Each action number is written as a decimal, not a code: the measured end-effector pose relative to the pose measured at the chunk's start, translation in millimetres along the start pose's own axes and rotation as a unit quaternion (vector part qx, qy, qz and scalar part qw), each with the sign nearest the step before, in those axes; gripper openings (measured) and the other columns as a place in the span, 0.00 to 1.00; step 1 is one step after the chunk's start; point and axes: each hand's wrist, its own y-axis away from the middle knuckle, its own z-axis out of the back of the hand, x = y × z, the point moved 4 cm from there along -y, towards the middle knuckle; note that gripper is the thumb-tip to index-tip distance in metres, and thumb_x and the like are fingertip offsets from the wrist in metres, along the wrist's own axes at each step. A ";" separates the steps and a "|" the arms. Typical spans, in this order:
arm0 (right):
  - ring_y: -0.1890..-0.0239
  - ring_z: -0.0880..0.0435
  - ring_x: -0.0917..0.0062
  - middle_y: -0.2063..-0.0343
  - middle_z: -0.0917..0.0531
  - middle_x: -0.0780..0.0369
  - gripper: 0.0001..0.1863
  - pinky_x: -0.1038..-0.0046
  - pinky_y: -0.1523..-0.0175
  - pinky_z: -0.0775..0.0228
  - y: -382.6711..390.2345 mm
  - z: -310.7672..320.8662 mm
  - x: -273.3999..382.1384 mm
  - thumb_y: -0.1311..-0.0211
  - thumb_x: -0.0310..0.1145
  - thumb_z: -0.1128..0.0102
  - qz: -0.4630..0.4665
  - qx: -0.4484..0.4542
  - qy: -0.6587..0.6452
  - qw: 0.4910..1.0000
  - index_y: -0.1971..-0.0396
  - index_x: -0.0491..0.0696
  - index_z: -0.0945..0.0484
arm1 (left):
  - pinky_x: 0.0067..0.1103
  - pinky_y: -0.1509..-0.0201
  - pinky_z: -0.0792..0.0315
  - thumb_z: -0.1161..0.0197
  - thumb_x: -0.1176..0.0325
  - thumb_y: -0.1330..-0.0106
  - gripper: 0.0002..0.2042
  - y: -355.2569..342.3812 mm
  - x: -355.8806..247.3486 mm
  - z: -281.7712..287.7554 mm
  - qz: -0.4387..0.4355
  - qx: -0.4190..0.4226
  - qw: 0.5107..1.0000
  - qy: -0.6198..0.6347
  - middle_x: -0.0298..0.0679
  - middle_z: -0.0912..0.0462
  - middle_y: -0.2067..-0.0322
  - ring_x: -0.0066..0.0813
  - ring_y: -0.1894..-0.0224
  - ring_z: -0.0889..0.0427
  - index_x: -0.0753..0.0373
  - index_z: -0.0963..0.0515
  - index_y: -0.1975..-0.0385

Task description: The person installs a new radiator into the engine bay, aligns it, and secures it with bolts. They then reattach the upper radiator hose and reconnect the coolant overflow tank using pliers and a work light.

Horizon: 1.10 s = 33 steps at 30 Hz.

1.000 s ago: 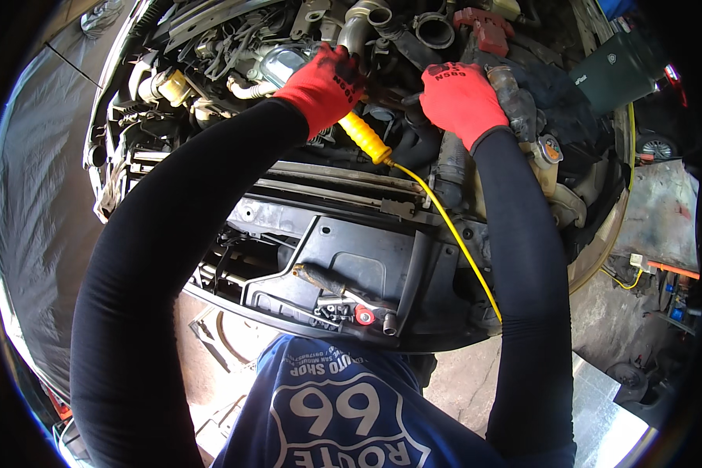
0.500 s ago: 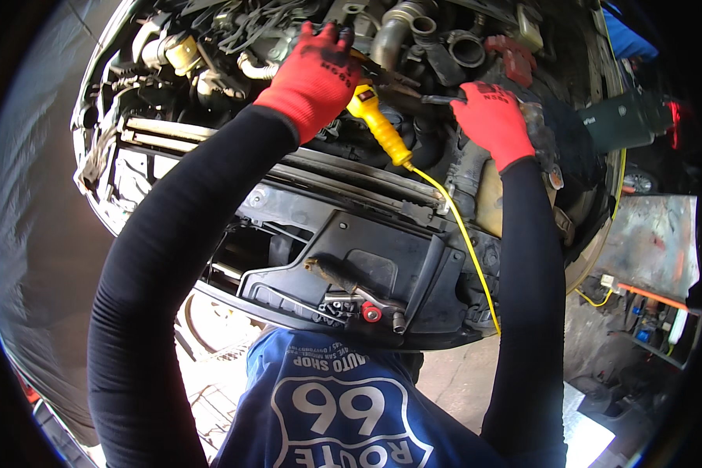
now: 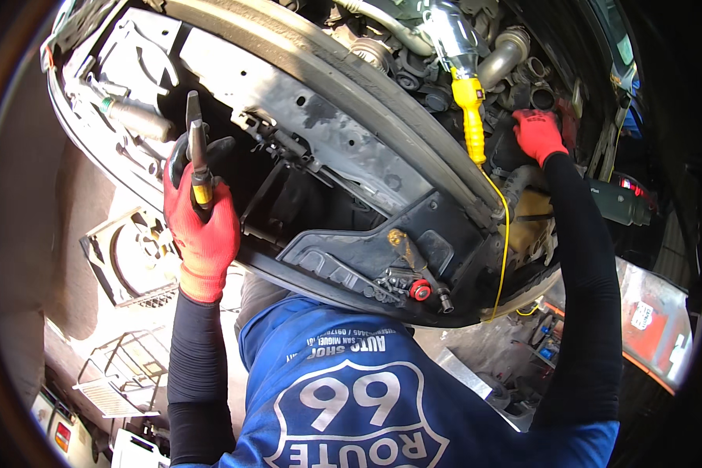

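My left hand (image 3: 201, 234), in a red glove with dark fingertips, is closed around pliers (image 3: 198, 152) with metal jaws pointing up and a yellow-and-black handle. It hovers over the car's front edge at the left. At the right, my right hand (image 3: 540, 136), gloved alike, reaches into the engine bay beside a round open pipe end (image 3: 542, 97). Its fingers are curled down among the parts; what they grip is hidden. A lit work lamp with a yellow handle (image 3: 470, 117) lies across the engine bay between my hands.
A ratchet (image 3: 427, 273) and several sockets (image 3: 390, 287) rest on the black plastic panel (image 3: 335, 253). The lamp's yellow cord (image 3: 507, 226) runs down over the front edge. A dark green bottle (image 3: 620, 204) stands at the right. A fan shroud (image 3: 129, 253) lies on the floor.
My view has swung to the left. My left hand has come out of the engine bay with the pliers. A metal tool seen at my right hand before is no longer visible.
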 end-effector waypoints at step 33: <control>0.43 0.20 0.60 0.49 0.17 0.57 0.22 0.54 0.36 0.35 1.8 -2.4 -7.7 0.44 0.35 0.43 0.005 0.238 0.011 0.971 0.47 0.54 0.19 | 0.27 0.36 0.31 0.36 0.77 0.35 0.21 60.1 57.0 13.0 0.155 -0.138 0.968 0.142 0.46 0.19 0.48 0.32 0.45 0.21 0.74 0.28 0.42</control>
